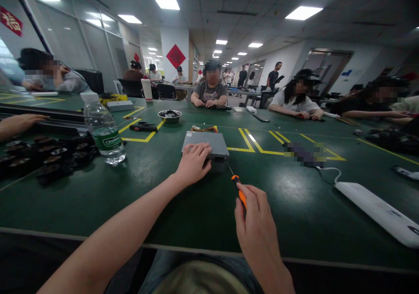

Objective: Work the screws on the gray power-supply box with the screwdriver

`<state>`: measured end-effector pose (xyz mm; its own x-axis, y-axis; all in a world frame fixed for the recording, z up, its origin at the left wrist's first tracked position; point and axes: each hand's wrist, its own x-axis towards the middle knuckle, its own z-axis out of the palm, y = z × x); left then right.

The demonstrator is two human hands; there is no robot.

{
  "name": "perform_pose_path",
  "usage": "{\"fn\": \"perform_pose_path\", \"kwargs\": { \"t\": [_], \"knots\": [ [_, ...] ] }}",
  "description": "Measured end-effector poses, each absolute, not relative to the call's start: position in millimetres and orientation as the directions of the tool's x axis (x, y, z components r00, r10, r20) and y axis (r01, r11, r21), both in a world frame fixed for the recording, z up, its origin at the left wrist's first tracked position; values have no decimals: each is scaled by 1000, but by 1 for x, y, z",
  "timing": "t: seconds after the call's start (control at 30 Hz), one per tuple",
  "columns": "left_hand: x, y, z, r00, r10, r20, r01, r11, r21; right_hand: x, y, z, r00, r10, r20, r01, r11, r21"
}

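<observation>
A grey metal box (pixel 214 141) lies flat on the green table (pixel 147 215), with colored wires (pixel 204 129) at its far edge. My left hand (pixel 194 160) rests on the box's top and near left side, its fingers lying on the metal. In my right hand (pixel 257 215) is a screwdriver (pixel 242 195) with an orange and black handle, the fingers closed round it. The screwdriver's thin shaft points up and left to the near right corner of the box, beside a black socket. Whether its tip touches the box cannot be made out.
A water bottle (pixel 106 132) stands left, beside a pile of black parts (pixel 52 154). Behind are a metal bowl (pixel 169 115) and a black tool (pixel 143 127). To the right lie a phone (pixel 304 154) and a cabled white power bank (pixel 376 211). Other people sit around the table.
</observation>
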<state>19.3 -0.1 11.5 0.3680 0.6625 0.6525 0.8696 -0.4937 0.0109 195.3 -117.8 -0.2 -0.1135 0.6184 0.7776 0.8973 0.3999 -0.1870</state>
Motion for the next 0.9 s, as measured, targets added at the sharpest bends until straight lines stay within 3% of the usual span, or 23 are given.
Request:
{"fn": "perform_pose_path", "kwargs": {
  "t": [0.2, 0.4, 0.63, 0.9],
  "knots": [
    [18, 1, 11, 378, 664, 645, 869, -495, 1, 204, -116, 0, 7, 719, 695, 922, 263, -283],
    [19, -1, 13, 374, 665, 647, 870, -494, 4, 194, -117, 1, -72, 614, 786, 887, 400, -231],
    [19, -1, 13, 371, 668, 645, 869, -495, 13, 201, -117, 2, -4, 705, 709, 920, 280, -274],
    [19, -1, 12, 369, 665, 649, 872, -490, 6, 191, -119, -2, -100, 641, 761, 879, 415, -234]
  ]
}}
